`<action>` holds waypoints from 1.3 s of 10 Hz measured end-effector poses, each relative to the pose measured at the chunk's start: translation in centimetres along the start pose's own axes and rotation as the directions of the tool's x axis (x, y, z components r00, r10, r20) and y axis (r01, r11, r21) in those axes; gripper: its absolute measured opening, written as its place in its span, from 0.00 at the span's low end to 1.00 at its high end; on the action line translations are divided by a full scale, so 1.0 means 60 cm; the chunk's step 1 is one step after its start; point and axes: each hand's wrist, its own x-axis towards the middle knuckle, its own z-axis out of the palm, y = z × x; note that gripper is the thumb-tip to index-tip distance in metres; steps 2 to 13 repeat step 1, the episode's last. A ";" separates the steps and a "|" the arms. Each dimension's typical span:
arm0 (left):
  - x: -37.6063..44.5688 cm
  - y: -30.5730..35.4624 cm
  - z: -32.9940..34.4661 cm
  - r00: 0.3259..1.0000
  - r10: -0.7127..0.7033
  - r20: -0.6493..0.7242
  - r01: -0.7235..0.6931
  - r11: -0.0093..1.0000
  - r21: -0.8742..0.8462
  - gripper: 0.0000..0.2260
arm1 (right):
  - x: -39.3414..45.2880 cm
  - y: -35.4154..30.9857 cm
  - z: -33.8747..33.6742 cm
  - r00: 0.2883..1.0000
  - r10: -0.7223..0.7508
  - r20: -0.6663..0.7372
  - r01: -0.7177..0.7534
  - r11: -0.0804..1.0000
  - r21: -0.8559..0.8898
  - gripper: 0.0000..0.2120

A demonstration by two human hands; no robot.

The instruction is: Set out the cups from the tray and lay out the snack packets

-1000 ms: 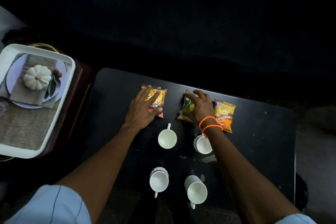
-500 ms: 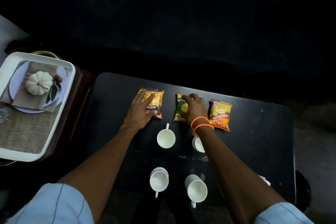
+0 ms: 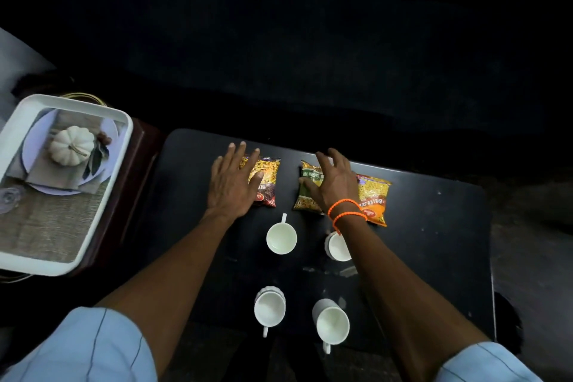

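Three snack packets lie in a row at the far side of the black table (image 3: 434, 226): a yellow-and-red mixture packet (image 3: 268, 180), a green packet (image 3: 303, 203) and an orange packet (image 3: 373, 195). My left hand (image 3: 231, 186) lies flat on the left part of the mixture packet, fingers spread. My right hand (image 3: 336, 183), with orange wristbands, rests on the green packet, fingers apart. Nearer me stand white cups: one at the centre (image 3: 281, 239), one partly under my right forearm (image 3: 339, 248), and two close to me (image 3: 269, 308) (image 3: 332, 324).
A white tray (image 3: 77, 103) sits on a dark wooden stand left of the table; a plate and a white pumpkin (image 3: 71, 145) show in it. The room beyond the table's far edge is dark.
The green packet has slid left, away from the orange one. Both hands have stretched out flatter over their packets, fingers now spread. The cups have not moved.
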 end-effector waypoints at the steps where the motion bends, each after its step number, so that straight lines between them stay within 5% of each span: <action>1: 0.011 0.018 -0.043 0.997 0.019 -0.080 -0.022 0.999 -0.033 0.27 | 0.004 -0.018 -0.038 0.992 -0.019 -0.122 0.023 0.999 0.027 0.35; 13: 0.011 0.018 -0.043 0.997 0.019 -0.080 -0.022 0.999 -0.033 0.27 | 0.004 -0.018 -0.038 0.992 -0.019 -0.122 0.023 0.999 0.027 0.35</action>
